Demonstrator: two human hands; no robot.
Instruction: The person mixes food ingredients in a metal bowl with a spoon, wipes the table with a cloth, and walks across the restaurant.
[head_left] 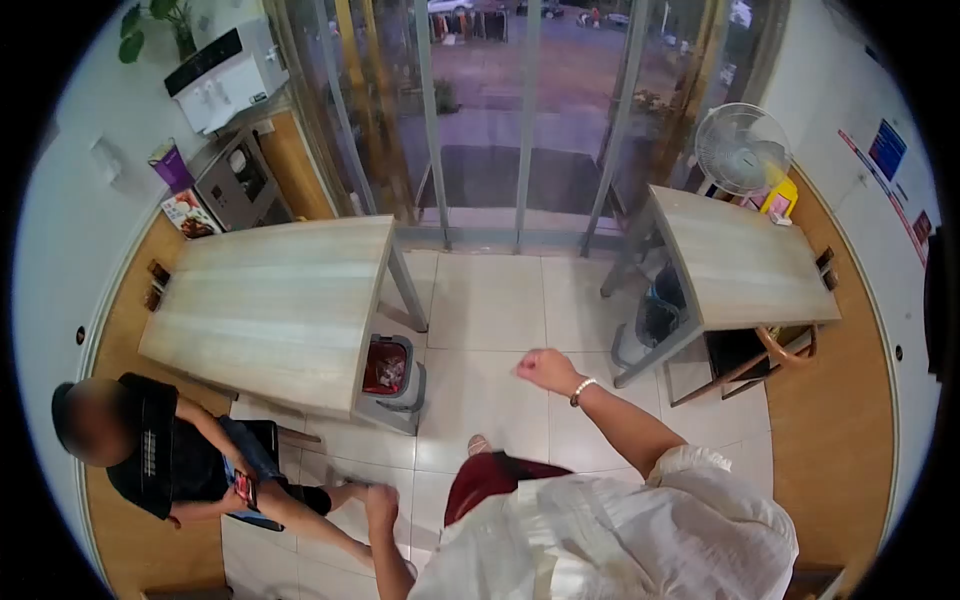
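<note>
My right hand point(548, 370), with a pale beaded bracelet point(581, 390) at the wrist, is held out in front of my body over the tiled floor. Its fingers are curled in, and nothing shows in them. Low on the left, my left hand point(381, 503) hangs beside my dark red garment point(500, 484), loosely curled with nothing visible in it. Near it are the bare legs of a seated person point(150, 450) in a black shirt, who holds a phone point(245, 488). Neither of my hands touches a table.
A long wooden table point(280, 300) stands left, with a bin point(388, 368) beside its end. Another table point(745, 255) is at right, with a bin point(655, 322) and a chair point(745, 360) under it and a fan point(742, 148) behind. Glass doors point(530, 120) close the far side.
</note>
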